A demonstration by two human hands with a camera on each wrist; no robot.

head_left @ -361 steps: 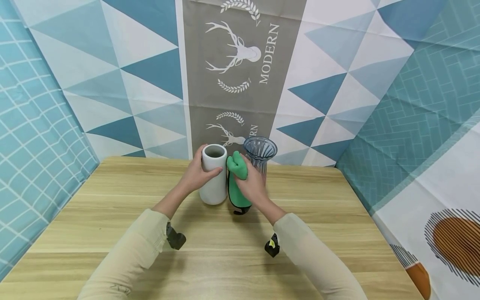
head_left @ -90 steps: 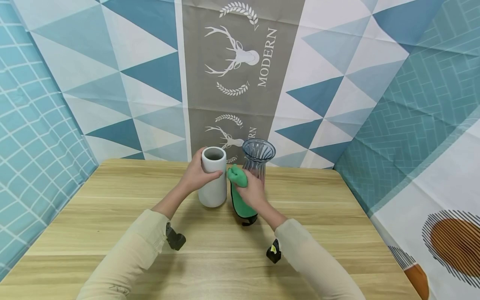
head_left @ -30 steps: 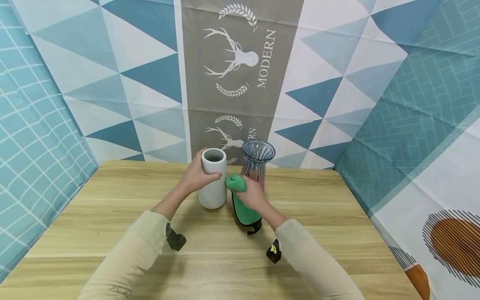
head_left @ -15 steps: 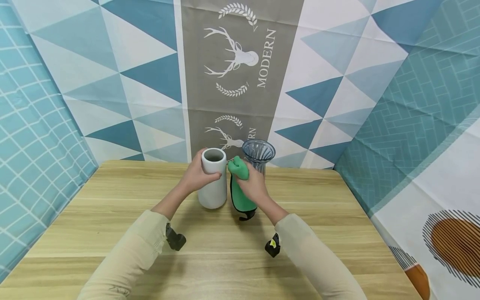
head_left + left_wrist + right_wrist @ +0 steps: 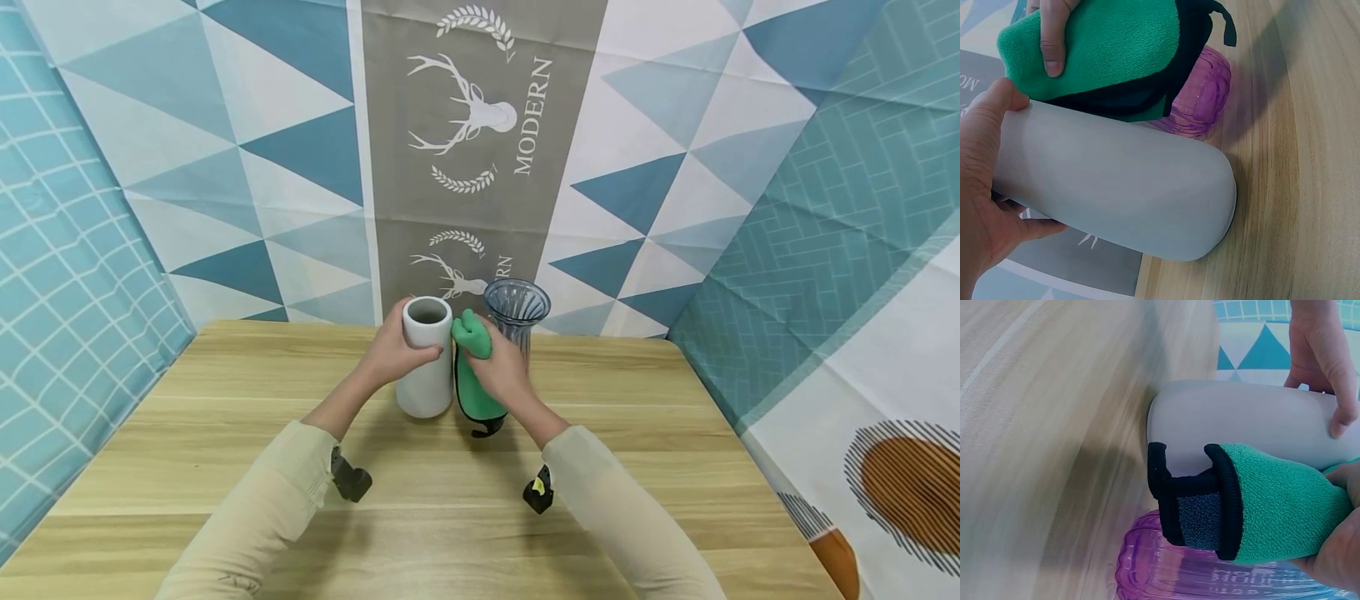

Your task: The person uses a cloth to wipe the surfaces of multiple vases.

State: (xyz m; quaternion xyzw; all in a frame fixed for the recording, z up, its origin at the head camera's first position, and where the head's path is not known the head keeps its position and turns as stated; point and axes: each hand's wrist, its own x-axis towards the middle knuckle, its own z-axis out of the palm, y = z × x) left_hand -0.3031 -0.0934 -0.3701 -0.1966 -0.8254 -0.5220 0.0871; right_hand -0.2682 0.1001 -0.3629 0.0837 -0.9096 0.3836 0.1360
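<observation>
A white cylindrical vase point(image 5: 425, 387) stands upright near the table's back edge. My left hand point(image 5: 392, 348) grips it near the top, thumb across its front. A green towel with black edging point(image 5: 477, 392) is bunched in my right hand point(image 5: 504, 368), its top end at the vase's right side just below the rim. In the right wrist view the towel's loose end point(image 5: 1285, 506) hangs with a black loop, overlapping the vase. Behind my right hand stands a ribbed glass vase point(image 5: 517, 304), blue at its flared rim and purple at the base point(image 5: 1200, 97).
The wooden table point(image 5: 420, 533) ends close behind both vases, where a patterned cloth backdrop point(image 5: 307, 150) hangs. Blue tile-patterned cloth point(image 5: 67, 250) rises along the left, and more patterned cloth point(image 5: 832, 275) along the right. Black wrist cameras point(image 5: 351, 479) sit under both forearms.
The right hand and towel were lower beside the white vase a second ago; they have risen toward its rim and shifted slightly left against it. The left hand and both vases have stayed put.
</observation>
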